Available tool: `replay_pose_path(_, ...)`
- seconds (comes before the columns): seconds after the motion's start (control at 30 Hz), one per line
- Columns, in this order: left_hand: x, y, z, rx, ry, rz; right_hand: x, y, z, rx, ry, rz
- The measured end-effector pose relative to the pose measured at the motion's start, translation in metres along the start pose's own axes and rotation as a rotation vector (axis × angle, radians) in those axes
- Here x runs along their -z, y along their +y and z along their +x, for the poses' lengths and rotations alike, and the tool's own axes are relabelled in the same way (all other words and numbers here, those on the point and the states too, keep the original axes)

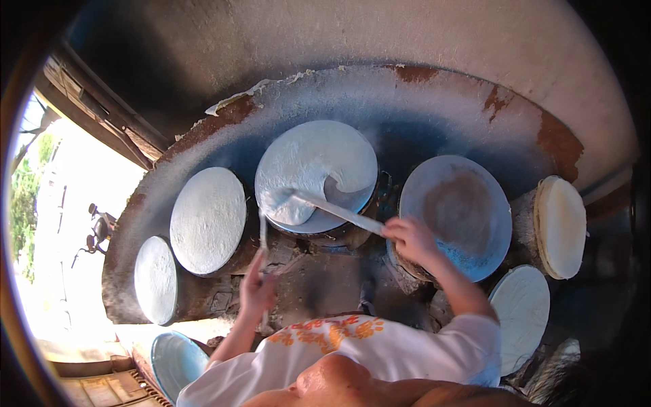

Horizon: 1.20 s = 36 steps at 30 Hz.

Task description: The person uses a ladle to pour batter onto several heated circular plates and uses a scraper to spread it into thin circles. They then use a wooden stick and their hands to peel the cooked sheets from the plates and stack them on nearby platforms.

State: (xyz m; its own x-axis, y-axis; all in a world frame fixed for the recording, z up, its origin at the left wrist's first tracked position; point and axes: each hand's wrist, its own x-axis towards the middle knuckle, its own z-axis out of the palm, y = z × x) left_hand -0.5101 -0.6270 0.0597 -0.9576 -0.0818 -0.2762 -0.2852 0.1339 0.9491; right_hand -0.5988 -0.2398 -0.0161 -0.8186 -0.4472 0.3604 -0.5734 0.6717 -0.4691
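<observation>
My right hand (pixel 410 239) is closed round the end of a long, flat, pale spreader (pixel 342 213). The spreader's far end, blurred, lies in white batter (pixel 308 156) on the round middle griddle (pixel 349 197). The batter coats most of that surface, and a curved bare patch shows at its right. Lower left of this griddle, my left hand (pixel 258 295) is closed on a thin, pale stick (pixel 263 234). The stick points up toward the griddle's rim; its exact kind cannot be made out.
Left stand two white-coated round griddles, one larger (pixel 207 220) and one smaller (pixel 155 279). A bare, grey-brown griddle (pixel 468 203) sits right of centre. Farther right are two pale discs, one upper (pixel 564 227) and one lower (pixel 523 315). A light-blue basin (pixel 178 366) is at lower left. A rust-patched curved wall (pixel 413 85) rises behind.
</observation>
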Motion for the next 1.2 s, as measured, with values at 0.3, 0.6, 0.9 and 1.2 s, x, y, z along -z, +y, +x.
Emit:
replay_pose_path(0.3,0.071,0.072,0.029,-0.279,-0.105,-0.571,-0.289,-0.221,0.175,-0.892,0.37,1.507)
replay_pose_path(0.6,0.125,0.069,-0.006,-0.296,-0.188,-0.56,-0.266,-0.254,0.111,-0.959,0.888,1.336)
replay_pose_path(0.9,0.145,0.042,-0.006,-0.338,-0.176,-0.479,-0.273,-0.269,0.073,-1.044,0.57,1.22)
replay_pose_path(1.2,0.077,0.047,-0.005,-0.304,-0.286,-0.457,-0.15,-0.161,0.027,-1.21,0.6,1.236)
